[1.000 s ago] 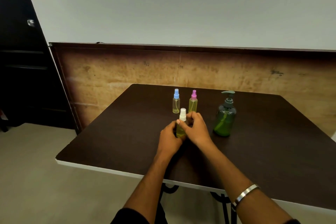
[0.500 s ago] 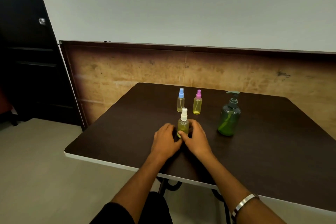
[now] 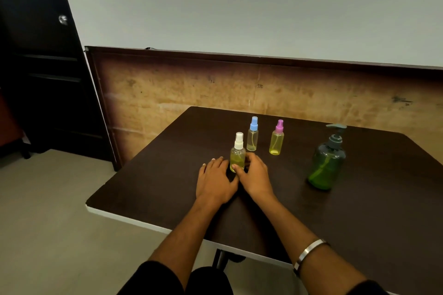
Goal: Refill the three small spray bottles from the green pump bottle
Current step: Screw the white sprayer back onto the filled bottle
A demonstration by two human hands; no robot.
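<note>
Your right hand [image 3: 254,176] is around the lower part of the white-capped spray bottle [image 3: 237,155], with the thumb on its front and the other fingers curled behind it, so this hand has a loose grip on the bottle. The bottle stands upright on the table [image 3: 359,211] and holds yellow-green liquid. Your left hand [image 3: 215,181] lies flat on the table just to the left of the same bottle, fingers spread and open, holding nothing; if its fingertips touch the bottle or not, I cannot tell.

The fingers of your right hand behind the bottle are hidden, so how firmly they press is not clear. The foot of the bottle is covered partly by your thumb.

Beyond your hands stand the blue-capped spray bottle [image 3: 253,135] and, to its right, the pink-capped spray bottle [image 3: 277,139], both upright and apart from each other. The green pump bottle [image 3: 327,163] stands well to the right of your right hand, upright, with its liquid low inside. A metal bracelet [image 3: 309,252] sits on your right forearm. Nothing stands between your hands and the other bottles.
</note>
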